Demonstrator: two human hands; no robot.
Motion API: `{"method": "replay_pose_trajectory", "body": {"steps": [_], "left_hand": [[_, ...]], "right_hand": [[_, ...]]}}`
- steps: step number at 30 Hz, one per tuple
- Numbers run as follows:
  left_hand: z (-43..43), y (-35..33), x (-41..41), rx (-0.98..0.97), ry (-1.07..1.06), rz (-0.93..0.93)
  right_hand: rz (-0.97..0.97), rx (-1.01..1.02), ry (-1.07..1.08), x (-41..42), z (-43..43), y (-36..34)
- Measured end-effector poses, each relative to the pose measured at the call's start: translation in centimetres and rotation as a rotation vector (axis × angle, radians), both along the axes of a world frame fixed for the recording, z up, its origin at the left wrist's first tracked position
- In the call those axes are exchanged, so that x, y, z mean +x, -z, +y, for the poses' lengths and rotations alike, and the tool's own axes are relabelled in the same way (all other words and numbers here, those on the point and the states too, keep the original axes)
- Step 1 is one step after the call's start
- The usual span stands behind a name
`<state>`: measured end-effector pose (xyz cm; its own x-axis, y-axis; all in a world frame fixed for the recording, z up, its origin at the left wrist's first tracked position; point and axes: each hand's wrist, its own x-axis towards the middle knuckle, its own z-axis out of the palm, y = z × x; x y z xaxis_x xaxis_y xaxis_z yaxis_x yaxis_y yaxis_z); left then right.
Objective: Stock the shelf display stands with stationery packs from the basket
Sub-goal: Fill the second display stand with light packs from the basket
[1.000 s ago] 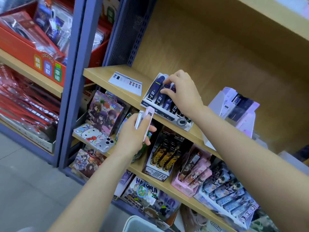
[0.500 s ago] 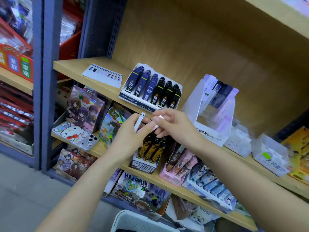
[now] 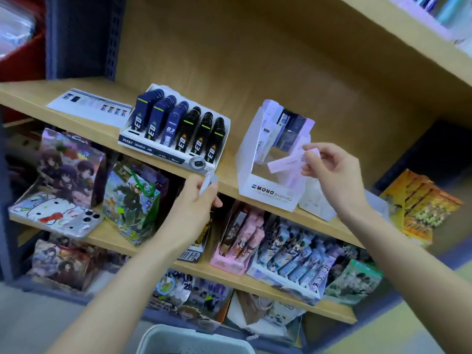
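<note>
Shelf (image 3: pixel 30 90): carries MONO stand (image 3: pixel 270 192).
Right hand (image 3: pixel 334 172): fingers pinch pink pack (image 3: pixel 286 162) at stand opening.
Left hand (image 3: pixel 196 200): fingers grip white pack (image 3: pixel 208 181).

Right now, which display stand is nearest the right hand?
The white MONO stand, right of the blue-and-black tray; right hand holds a pink pack at its opening.

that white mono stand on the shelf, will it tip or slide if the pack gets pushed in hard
Probably slides easily: the MONO stand looks like thin folded card, so likely light, on a smooth wooden shelf. It might tip back too: tall, with its few packs standing at the rear. Its thin walls would likely flex.
</note>
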<state>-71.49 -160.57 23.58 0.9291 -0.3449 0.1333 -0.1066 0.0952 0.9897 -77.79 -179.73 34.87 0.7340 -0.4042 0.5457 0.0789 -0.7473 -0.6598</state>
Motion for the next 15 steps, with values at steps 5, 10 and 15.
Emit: {"method": "replay_pose_trajectory", "body": {"steps": [5,10,15], "left_hand": [[-1.5,0.0,-0.1,0.013,0.050,-0.099],[-3.0,-0.3,-0.2,0.010,0.067,-0.067],[-4.0,-0.9,-0.2,-0.049,0.089,0.056]], "right_hand": [[-0.109,-0.241,0.157,1.4,-4.4,-1.6],[-0.026,-0.417,0.144,3.8,-6.8,-2.2],[0.140,-0.551,0.102,5.6,-7.6,-2.9]]}}
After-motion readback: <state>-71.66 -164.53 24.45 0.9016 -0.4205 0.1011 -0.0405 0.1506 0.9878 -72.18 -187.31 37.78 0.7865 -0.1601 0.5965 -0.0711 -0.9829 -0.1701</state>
